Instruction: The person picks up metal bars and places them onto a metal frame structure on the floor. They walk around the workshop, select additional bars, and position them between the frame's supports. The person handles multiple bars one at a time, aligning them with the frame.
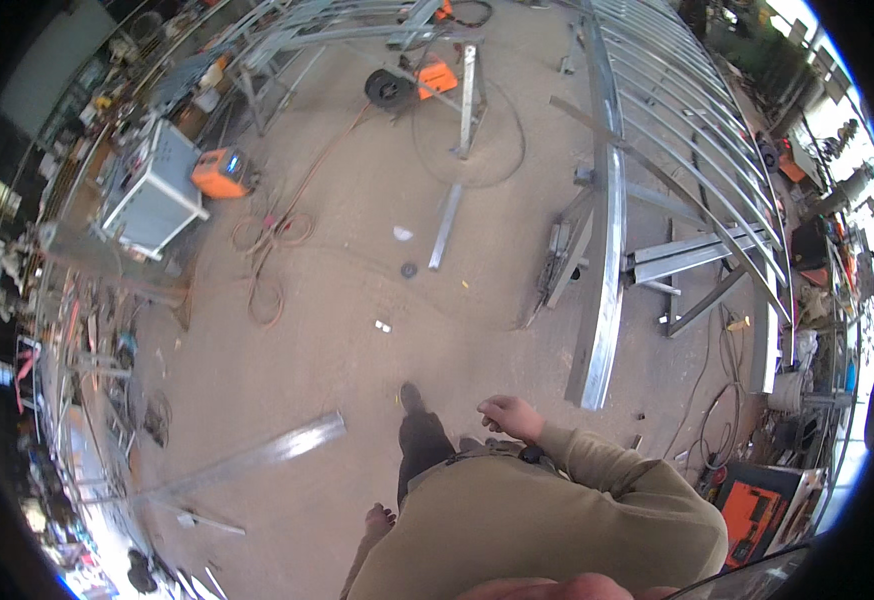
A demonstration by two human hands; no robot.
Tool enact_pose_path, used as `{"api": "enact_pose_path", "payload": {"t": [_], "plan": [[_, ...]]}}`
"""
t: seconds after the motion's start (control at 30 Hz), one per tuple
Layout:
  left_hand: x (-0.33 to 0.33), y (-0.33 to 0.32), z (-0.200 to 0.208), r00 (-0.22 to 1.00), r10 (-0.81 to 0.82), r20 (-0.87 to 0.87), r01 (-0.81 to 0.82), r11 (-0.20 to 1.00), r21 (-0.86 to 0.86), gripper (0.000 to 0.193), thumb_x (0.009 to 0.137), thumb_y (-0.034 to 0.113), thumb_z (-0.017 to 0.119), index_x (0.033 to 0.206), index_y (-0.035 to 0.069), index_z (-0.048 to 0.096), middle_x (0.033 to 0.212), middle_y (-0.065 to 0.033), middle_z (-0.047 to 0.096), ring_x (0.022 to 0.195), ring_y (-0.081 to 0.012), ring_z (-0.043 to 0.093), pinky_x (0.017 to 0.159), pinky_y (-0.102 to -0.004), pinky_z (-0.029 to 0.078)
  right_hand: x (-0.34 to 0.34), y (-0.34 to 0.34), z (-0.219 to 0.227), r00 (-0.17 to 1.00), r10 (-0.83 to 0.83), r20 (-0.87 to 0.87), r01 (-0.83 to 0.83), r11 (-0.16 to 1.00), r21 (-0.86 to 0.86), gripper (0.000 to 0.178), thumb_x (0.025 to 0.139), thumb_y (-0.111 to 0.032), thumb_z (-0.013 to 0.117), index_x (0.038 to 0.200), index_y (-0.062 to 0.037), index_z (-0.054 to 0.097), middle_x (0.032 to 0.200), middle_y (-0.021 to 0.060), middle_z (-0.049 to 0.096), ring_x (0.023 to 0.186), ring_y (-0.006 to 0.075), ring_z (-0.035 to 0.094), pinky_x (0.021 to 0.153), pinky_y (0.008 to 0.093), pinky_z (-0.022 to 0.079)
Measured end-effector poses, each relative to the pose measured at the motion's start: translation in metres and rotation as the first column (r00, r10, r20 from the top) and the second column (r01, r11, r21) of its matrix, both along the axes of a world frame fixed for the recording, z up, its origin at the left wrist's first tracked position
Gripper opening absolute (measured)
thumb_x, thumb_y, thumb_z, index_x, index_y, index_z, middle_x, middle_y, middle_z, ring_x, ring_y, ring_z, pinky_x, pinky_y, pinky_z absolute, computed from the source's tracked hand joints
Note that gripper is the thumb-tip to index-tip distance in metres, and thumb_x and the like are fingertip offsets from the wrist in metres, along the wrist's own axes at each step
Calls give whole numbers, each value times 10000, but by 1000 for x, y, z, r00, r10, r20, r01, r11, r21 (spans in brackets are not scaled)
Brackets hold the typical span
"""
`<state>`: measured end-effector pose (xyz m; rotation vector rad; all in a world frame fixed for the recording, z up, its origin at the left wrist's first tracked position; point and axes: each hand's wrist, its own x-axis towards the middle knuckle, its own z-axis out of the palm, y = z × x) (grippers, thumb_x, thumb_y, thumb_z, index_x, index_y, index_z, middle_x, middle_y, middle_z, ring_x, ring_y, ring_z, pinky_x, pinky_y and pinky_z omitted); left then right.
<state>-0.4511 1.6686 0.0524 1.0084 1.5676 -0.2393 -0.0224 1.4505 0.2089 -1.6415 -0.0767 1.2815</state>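
Both hands, left hand [378, 519] and right hand [510, 415], are swinging empty, risking a trip over the steel bar [257, 458] lying at lower left.

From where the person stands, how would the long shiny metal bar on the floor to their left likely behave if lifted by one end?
The metal bar looks long and thin, so it would likely feel stiff yet heavy and swing awkwardly. Its flat faces suggest it would slide across the floor rather than roll. The shiny surface may be slippery. Both the left hand and right hand are empty.
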Motion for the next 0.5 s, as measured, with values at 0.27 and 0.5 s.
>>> {"api": "enact_pose_path", "payload": {"t": [0.27, 0.5], "plan": [[255, 218, -13, 987, -82, 141, 92, 993, -67, 592, 1043, 488, 430, 1401, 18, 436, 1257, -193, 629, 988, -283, 628, 825, -415, 516, 110, 77, 16, 891, -452, 43, 454, 888, -69, 357, 1029, -327, 552, 1133, -8, 672, 894, 54, 681, 725, 116, 605, 672, 286, 514], [556, 279, 29, 875, -314, 368, 363, 929, -70, 718, 1005, 589, 467, 1488, 67, 370, 1376, -172, 567, 1120, -273, 592, 936, -392, 470, 187, 73, 55, 568, -823, 15, 823, 568, -10, 350, 1038, -337, 544, 1167, -25, 632, 874, 59, 668, 731, 111, 601, 676, 266, 508]]}}
